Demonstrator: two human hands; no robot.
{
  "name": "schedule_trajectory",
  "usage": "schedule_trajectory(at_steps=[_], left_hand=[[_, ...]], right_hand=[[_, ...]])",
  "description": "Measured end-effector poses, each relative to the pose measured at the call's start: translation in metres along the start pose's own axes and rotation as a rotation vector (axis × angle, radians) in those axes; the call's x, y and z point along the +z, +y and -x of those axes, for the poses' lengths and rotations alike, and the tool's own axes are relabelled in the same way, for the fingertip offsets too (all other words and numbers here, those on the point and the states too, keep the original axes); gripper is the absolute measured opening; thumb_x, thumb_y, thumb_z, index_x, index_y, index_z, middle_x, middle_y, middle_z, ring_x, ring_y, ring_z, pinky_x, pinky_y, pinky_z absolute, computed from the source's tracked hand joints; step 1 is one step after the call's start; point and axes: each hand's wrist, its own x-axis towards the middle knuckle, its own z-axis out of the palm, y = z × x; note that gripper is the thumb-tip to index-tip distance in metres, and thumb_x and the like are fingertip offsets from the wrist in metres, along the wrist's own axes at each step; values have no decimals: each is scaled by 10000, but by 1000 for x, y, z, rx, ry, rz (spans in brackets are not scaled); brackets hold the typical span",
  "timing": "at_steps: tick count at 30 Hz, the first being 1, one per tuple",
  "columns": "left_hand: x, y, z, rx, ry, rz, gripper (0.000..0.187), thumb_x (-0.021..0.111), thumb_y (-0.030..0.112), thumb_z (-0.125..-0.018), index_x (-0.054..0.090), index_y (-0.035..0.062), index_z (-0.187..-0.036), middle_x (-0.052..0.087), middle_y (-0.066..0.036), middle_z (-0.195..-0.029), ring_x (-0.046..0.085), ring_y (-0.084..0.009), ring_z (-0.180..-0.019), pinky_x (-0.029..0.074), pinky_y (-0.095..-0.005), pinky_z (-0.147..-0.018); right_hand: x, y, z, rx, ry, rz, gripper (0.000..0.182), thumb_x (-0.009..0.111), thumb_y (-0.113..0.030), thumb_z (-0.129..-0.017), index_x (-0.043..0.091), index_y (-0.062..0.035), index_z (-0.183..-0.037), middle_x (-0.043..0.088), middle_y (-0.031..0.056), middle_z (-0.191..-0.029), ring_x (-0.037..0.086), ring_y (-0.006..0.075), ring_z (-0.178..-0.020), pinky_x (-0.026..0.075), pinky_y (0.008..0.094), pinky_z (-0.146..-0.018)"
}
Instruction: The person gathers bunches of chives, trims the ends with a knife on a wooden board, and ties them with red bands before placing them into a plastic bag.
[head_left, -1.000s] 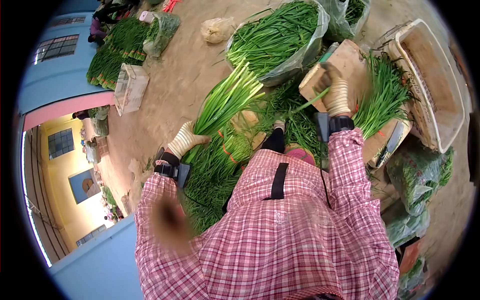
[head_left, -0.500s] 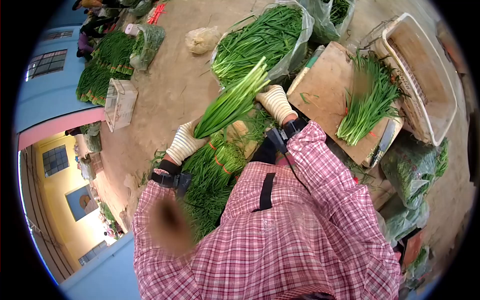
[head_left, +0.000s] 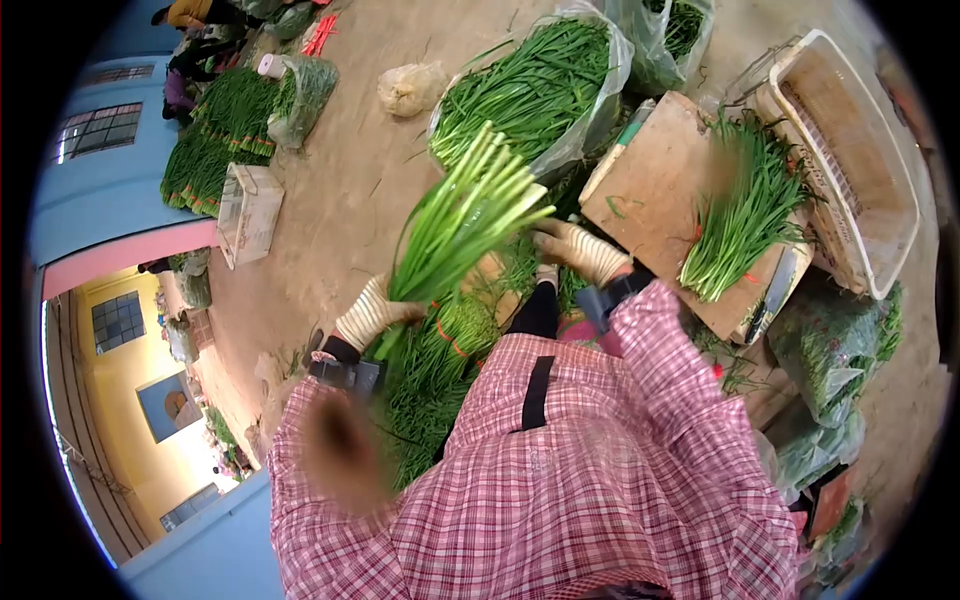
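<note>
Left hand (head_left: 372, 312) fingers clamp the chive bunch (head_left: 462, 222) low, right hand (head_left: 580, 250) looks loosely curled beside it, so top-heavy stalks may fan out and slip.

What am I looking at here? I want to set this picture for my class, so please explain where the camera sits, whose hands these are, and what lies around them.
The camera is worn on a person's head and looks down with a fisheye lens, so the edges curve. Below is the person's own plaid shirt. Both hands wear knit gloves. The left hand grips a bunch of green chives, raised at a tilt. The right hand reaches toward the bunch's pale cut ends; whether it touches them is unclear. Further right, a wooden board carries a loose pile of chives, beside a white plastic crate. A clear bag of chives lies on the dirt floor.
</note>
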Motion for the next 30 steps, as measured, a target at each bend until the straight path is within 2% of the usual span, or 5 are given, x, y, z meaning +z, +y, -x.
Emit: schedule_trajectory(at_steps=[8,17,20,22,30], left_hand=[[46,35,-47,97,-602,31,498,726,89,-747,517,6,-1191,632,-101,-1003,618,-168,-787,519,-290,-697],[32,43,-96,674,184,-631,761,777,270,-726,439,4,-1354,574,-158,-1249,556,-228,-1120,431,-372,-987],[85,65,-54,278,-589,430,912,678,610,-740,384,48,-1395,488,-200,-1335,495,-264,-1226,395,-442,-1037],[133,52,-64,692,-893,608,882,535,697,-798,394,53,-1383,516,-188,-1292,506,-248,-1204,383,-465,-1043],[174,72,-21,147,-671,787,847,335,710,-881,396,23,-1371,498,-153,-1308,487,-218,-1214,379,-426,-1047]], right_hand=[[3,-76,-22,-666,179,-873,668,713,-320,-825,402,-51,-1351,527,175,-1303,534,347,-1177,441,498,-1012],[-4,-218,39,-884,494,39,228,596,-242,-927,576,-35,-1020,679,128,-925,680,208,-786,580,346,-719],[34,-202,47,-837,174,60,161,630,2,-844,580,-52,-987,642,88,-964,648,175,-867,559,294,-744],[60,-191,69,-1007,194,1012,193,654,-72,-767,619,-100,-954,621,99,-964,626,281,-873,524,360,-742],[74,-143,128,-1008,-121,1195,397,717,-193,-620,615,-89,-989,604,76,-853,601,284,-846,482,396,-767]])
